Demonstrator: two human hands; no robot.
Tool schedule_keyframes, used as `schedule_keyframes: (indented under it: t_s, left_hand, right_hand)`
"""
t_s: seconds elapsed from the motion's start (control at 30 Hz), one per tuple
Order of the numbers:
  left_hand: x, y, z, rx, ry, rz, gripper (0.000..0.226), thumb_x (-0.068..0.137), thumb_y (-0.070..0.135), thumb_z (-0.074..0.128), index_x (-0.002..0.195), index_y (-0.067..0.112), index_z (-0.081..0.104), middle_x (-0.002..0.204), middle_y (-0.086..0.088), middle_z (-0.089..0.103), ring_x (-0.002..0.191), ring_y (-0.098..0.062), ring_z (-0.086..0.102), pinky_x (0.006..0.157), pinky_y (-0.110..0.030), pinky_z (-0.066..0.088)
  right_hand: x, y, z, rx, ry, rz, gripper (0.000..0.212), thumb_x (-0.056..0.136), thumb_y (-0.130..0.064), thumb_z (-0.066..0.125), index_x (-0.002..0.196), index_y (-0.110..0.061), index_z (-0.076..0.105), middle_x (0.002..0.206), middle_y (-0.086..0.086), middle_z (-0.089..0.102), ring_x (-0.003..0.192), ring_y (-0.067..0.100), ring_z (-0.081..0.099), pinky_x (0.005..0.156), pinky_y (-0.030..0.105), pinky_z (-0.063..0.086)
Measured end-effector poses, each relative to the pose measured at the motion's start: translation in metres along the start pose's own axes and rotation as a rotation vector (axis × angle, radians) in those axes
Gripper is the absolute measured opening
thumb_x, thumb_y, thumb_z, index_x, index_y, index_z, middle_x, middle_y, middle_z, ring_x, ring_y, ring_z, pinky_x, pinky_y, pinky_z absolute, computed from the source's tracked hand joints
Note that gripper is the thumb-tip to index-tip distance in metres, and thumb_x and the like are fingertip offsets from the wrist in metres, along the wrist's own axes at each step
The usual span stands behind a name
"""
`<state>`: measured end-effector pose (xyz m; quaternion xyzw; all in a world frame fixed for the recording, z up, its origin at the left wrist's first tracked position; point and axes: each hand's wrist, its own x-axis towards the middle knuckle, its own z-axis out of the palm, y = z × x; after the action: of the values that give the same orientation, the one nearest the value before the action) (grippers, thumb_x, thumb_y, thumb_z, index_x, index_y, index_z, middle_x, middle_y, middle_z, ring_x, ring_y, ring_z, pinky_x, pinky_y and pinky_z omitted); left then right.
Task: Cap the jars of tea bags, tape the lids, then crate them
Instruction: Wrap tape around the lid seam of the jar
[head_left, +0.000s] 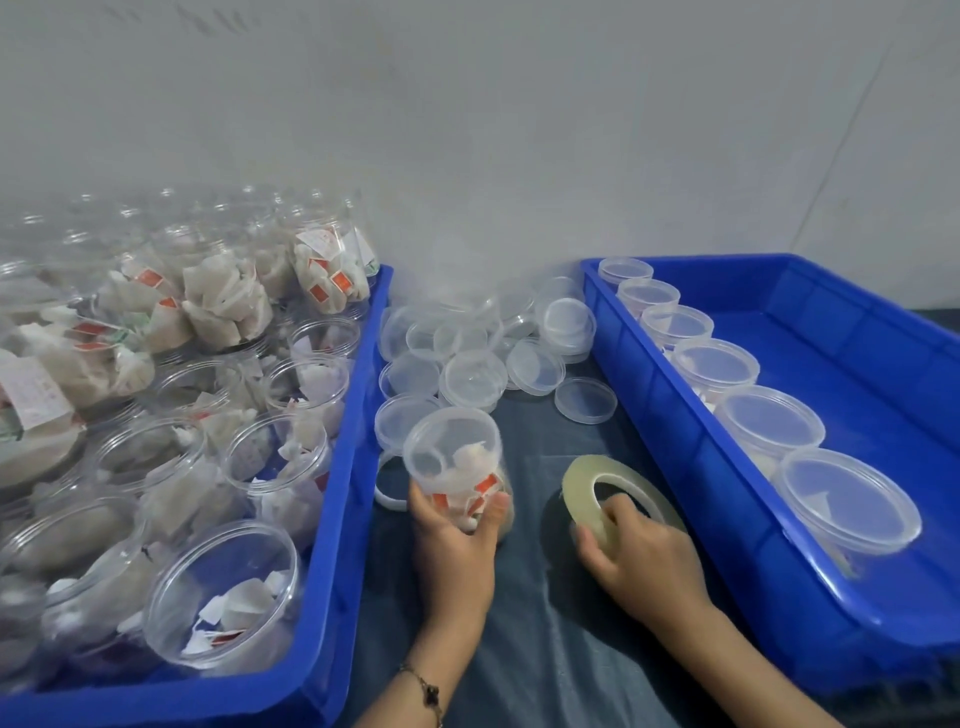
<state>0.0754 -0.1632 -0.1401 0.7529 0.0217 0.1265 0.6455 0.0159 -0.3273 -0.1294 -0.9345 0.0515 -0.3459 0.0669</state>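
My left hand (452, 545) grips a clear jar of tea bags (453, 457) with a clear lid on top, standing on the dark table between the two crates. My right hand (636, 551) holds a roll of clear tape (584, 491) tilted on edge, fingers curled through its hole, just right of the jar. A heap of loose clear lids (472, 343) lies behind the jar. The left blue crate (343, 499) is packed with open jars of tea bags (223, 592). A row of capped jars (769, 426) stands along the left wall of the right blue crate (862, 364).
A single lid (585, 401) lies apart near the right crate. A ring-shaped rim (387, 483) sits just left of the held jar. Dark cloth covers the table (545, 665). A grey wall stands close behind everything.
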Motion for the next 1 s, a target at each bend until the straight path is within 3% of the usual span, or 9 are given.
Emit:
schedule_keyframes:
  t_s: [0.07,0.13,0.23,0.3,0.37,0.43,0.6,0.8,1.0]
  left_hand:
    - [0.003,-0.002,0.001,0.044,-0.106,0.008,0.098,0.066,0.042,0.079,0.144,0.012,0.028,0.128,-0.008,0.055,0.101,-0.013,0.058,0.078,-0.003,0.041]
    - [0.004,-0.003,0.003,0.073,-0.173,0.044,0.102,0.068,0.028,0.083,0.147,0.01,0.021,0.141,-0.01,0.043,0.124,-0.021,0.048,0.101,-0.027,0.042]
    - [0.0,0.007,0.003,0.318,-0.098,0.103,0.122,0.062,0.051,0.077,0.149,0.0,0.009,0.152,-0.021,0.022,0.139,-0.036,0.026,0.114,-0.045,0.021]
    - [-0.007,0.012,-0.003,0.398,0.065,0.267,0.118,0.059,0.063,0.074,0.144,-0.003,0.025,0.144,-0.026,0.033,0.13,-0.038,0.034,0.107,-0.049,0.023]
    - [-0.019,0.011,-0.008,0.34,0.204,0.59,0.078,0.069,0.051,0.072,0.123,0.001,0.045,0.122,-0.015,0.051,0.108,-0.031,0.047,0.093,-0.043,0.035]
    - [-0.034,0.014,-0.009,0.3,0.078,0.742,0.043,0.077,0.038,0.063,0.108,0.011,0.05,0.104,-0.002,0.056,0.092,-0.019,0.052,0.081,-0.034,0.042]
    - [-0.045,0.017,-0.001,0.332,-0.306,0.493,0.038,0.087,0.019,0.065,0.124,0.01,0.061,0.112,0.0,0.066,0.087,-0.013,0.064,0.078,-0.034,0.054]
    - [-0.032,0.024,0.004,0.435,-0.298,0.592,0.018,0.075,0.004,0.077,0.093,0.007,0.073,0.089,-0.004,0.071,0.075,-0.02,0.068,0.066,-0.029,0.051]
    - [-0.033,0.029,0.003,0.48,-0.268,0.611,0.015,0.074,0.001,0.076,0.071,0.008,0.064,0.072,-0.003,0.063,0.06,-0.023,0.061,0.049,-0.031,0.049]
  right_hand:
    - [-0.004,-0.004,-0.007,0.031,0.037,0.02,0.03,0.067,-0.036,0.07,0.066,-0.009,0.059,0.043,-0.001,0.049,0.033,0.021,0.047,0.031,0.025,0.032]
    - [-0.01,-0.007,-0.011,0.075,0.033,0.055,0.03,0.07,-0.041,0.06,0.067,-0.01,0.059,0.044,0.0,0.051,0.035,0.02,0.048,0.032,0.026,0.034]
    - [-0.02,-0.011,-0.013,0.09,-0.002,0.065,0.031,0.07,-0.042,0.06,0.067,-0.011,0.059,0.046,-0.003,0.052,0.036,0.019,0.05,0.033,0.026,0.035]
    - [-0.024,-0.013,-0.012,0.089,-0.02,0.026,0.032,0.071,-0.043,0.059,0.066,-0.012,0.06,0.045,-0.004,0.052,0.035,0.016,0.05,0.034,0.021,0.034]
    - [-0.025,-0.013,-0.012,0.098,-0.016,0.012,0.036,0.074,-0.046,0.053,0.066,-0.012,0.06,0.045,-0.005,0.052,0.036,0.014,0.05,0.035,0.018,0.033]
    - [-0.026,-0.012,-0.012,0.118,-0.003,0.016,0.038,0.075,-0.047,0.05,0.067,-0.011,0.062,0.046,-0.004,0.053,0.036,0.013,0.05,0.035,0.019,0.035]
    - [-0.028,-0.011,-0.014,0.136,-0.027,-0.01,0.038,0.078,-0.047,0.05,0.071,-0.012,0.063,0.05,-0.006,0.056,0.039,0.009,0.051,0.037,0.018,0.038]
    - [-0.028,-0.011,-0.016,0.141,-0.044,-0.017,0.037,0.077,-0.047,0.05,0.07,-0.014,0.063,0.05,-0.004,0.056,0.04,0.008,0.051,0.038,0.017,0.038]
    - [-0.029,-0.011,-0.016,0.118,-0.047,-0.023,0.036,0.076,-0.048,0.051,0.069,-0.014,0.063,0.049,-0.005,0.055,0.039,0.01,0.05,0.037,0.018,0.036]
